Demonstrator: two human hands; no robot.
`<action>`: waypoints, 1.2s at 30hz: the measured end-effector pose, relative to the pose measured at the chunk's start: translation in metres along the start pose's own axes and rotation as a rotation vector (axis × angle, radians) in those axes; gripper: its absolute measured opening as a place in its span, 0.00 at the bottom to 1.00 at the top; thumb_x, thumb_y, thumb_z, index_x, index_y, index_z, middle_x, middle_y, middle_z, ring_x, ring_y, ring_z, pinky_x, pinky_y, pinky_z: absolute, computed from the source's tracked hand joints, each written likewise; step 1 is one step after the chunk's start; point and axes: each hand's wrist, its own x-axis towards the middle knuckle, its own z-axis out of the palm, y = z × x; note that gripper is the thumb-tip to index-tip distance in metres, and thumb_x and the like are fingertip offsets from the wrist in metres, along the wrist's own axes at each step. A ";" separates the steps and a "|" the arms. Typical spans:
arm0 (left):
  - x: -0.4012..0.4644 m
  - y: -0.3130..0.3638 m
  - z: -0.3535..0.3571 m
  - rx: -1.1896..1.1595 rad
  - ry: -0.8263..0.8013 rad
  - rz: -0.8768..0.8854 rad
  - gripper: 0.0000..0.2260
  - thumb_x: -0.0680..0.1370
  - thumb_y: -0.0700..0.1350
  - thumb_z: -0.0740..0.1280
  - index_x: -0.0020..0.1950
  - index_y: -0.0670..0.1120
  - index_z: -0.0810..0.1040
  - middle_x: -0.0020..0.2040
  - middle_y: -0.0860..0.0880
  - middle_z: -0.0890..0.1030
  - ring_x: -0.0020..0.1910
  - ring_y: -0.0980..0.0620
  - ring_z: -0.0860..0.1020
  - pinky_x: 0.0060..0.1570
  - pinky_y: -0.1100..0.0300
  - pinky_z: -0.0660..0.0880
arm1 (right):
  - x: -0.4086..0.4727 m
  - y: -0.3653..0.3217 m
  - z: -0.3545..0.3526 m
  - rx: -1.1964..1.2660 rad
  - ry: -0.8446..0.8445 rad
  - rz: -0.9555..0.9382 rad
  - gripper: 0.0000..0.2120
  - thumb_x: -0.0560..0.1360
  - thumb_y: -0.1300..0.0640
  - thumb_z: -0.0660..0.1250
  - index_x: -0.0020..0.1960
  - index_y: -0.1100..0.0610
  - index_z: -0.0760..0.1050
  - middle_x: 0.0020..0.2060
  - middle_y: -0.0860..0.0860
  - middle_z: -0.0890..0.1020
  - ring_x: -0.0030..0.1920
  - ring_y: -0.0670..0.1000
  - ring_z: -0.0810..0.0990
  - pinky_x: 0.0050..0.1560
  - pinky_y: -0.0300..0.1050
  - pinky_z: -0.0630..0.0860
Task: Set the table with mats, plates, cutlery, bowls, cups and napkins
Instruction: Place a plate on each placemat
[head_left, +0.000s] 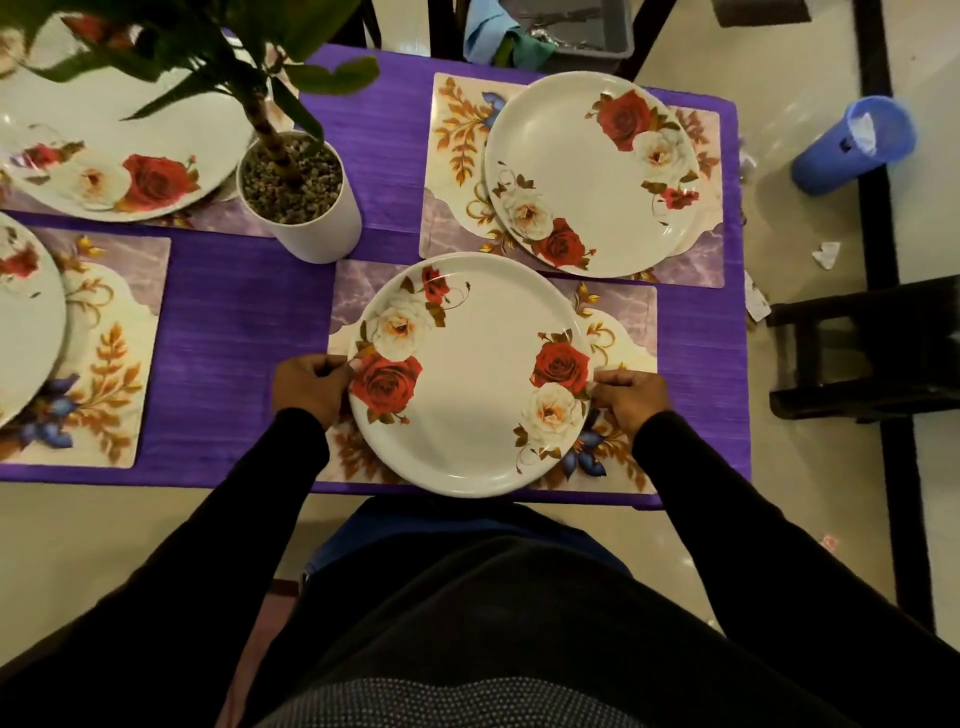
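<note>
The left hand (310, 387) grips the left rim of the nearest plate (470, 374), thumb on top beside the big red rose, the other fingers curled under the edge. The right hand (631, 397) pinches the opposite rim, fingers bunched together just beside the red and white roses. Between the two sets of fingers the plate lies on a floral mat (618, 322) at the near edge of the purple tablecloth (249, 338); whether it rests fully flat cannot be told.

Beyond the right fingertips, a second plate (592, 171) sits on its own mat (457, 156). Beyond the left fingers stands a white pot (317, 228) filled with pebbles, a green plant (218, 47) rising from it. Further left, two more plates (104, 156) (26, 317) lie on mats, one mat (114, 353) well apart from the left knuckles.

Off the table, to the right of the right hand, a blue bin (852, 145) holds what looks like white crumpled paper. At the far end a grey tub (576, 36) holds cutlery, probably, though it is dim. No readable writing shows anywhere.
</note>
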 end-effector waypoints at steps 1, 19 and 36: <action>-0.001 0.000 0.000 -0.002 0.000 -0.003 0.13 0.76 0.44 0.75 0.55 0.37 0.84 0.45 0.42 0.84 0.41 0.44 0.82 0.46 0.46 0.83 | 0.000 0.000 0.001 -0.005 0.001 0.001 0.06 0.73 0.64 0.75 0.48 0.56 0.83 0.50 0.54 0.85 0.54 0.56 0.83 0.60 0.55 0.80; -0.009 0.012 -0.004 0.086 0.090 -0.018 0.18 0.72 0.51 0.78 0.56 0.43 0.81 0.50 0.47 0.82 0.48 0.48 0.80 0.50 0.53 0.78 | -0.017 -0.009 0.011 -0.053 0.233 -0.081 0.11 0.77 0.58 0.71 0.58 0.53 0.77 0.53 0.50 0.81 0.54 0.52 0.80 0.56 0.49 0.80; -0.123 0.069 0.125 -0.015 -0.129 0.467 0.20 0.75 0.54 0.74 0.65 0.51 0.75 0.61 0.52 0.76 0.58 0.52 0.76 0.56 0.49 0.77 | -0.022 -0.024 -0.056 -0.124 0.058 -0.428 0.08 0.77 0.58 0.71 0.55 0.52 0.78 0.48 0.50 0.82 0.47 0.47 0.80 0.45 0.39 0.75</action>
